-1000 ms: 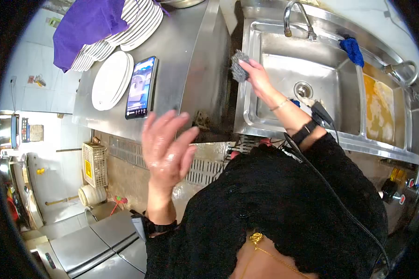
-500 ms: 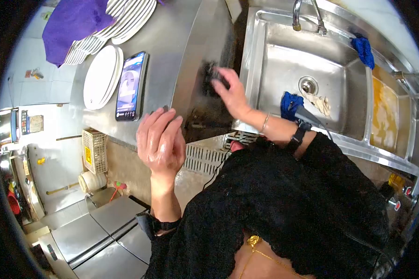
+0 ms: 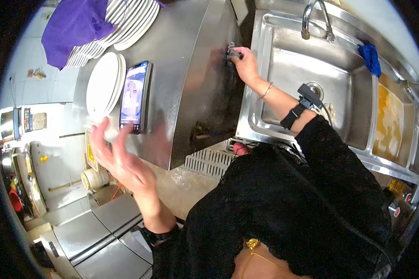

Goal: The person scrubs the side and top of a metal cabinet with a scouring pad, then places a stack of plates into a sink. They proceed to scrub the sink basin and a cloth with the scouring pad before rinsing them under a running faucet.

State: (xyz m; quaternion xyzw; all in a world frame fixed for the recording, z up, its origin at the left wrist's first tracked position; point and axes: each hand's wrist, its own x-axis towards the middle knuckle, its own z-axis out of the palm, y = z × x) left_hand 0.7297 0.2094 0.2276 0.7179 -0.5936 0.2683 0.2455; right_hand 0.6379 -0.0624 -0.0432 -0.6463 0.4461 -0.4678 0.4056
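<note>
My right hand (image 3: 246,65) is closed on a dark steel wool scrubber (image 3: 233,53). It holds the scrubber against the upright side panel (image 3: 207,90) of a stainless steel counter, beside the sink. My left hand (image 3: 125,162) hovers at the counter's near edge with its fingers spread, somewhat blurred, holding nothing. Just beyond its fingertips a phone (image 3: 134,95) with a lit screen lies on the countertop (image 3: 172,56). Touching or very near the phone is a short stack of white plates (image 3: 102,83).
A steel sink basin (image 3: 307,65) with a curved faucet (image 3: 305,28) lies to the right. Its neighbouring basin holds brownish, foamy liquid (image 3: 387,121). A blue cloth (image 3: 370,59) hangs between them. More plates (image 3: 137,23) stand under a purple cloth (image 3: 74,30). A slotted drain cover (image 3: 207,162) lies below.
My right hand has moved the scrubber farther up along the side panel. My left hand has shifted left and its fingers have spread. The view has tilted slightly.
</note>
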